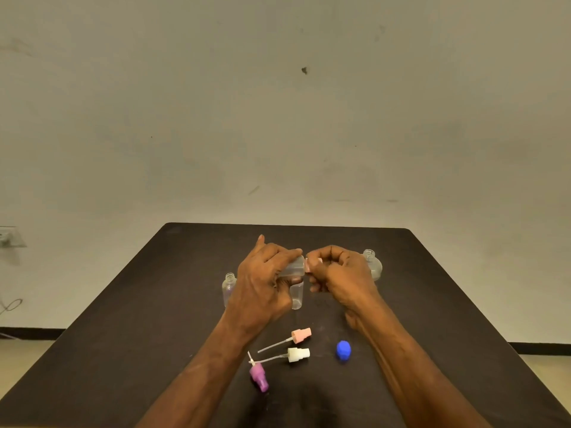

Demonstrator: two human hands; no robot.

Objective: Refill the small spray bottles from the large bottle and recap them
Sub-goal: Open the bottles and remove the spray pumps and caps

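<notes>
Gripping a small clear plastic spray bottle (292, 268) on its side above a dark matte table (123, 319), the person's left hand (262, 282) wraps fingers and thumb around the body while the right hand (336, 273) pinches a pale pink spray cap (309, 264) at the bottle's neck. Whether the cap is being screwed on or off cannot be told from this view, and the liquid level inside the held bottle is not readable.

Judged from the task, the step goes best if the left hand holds the bottle steady and the right does all the turning, keeping the cap square to the threads; tilted as it is, the bottle could dribble from a loose neck.

Just below the left hand stands a second clear bottle (297, 295), partly hidden. Left of that hand, an uncapped clear bottle (228, 287) stands upright; behind the right hand sits a rounder, larger clear bottle (372, 264), also open.

Nearer the person, between the forearms, lie 3 loose spray heads with dip tubes: a salmon-pink one (301, 335), a white one (298, 355) and a purple one (259, 376). A blue ribbed screw cap (343, 351) rests just inside the right forearm, probably the large bottle's.
</notes>
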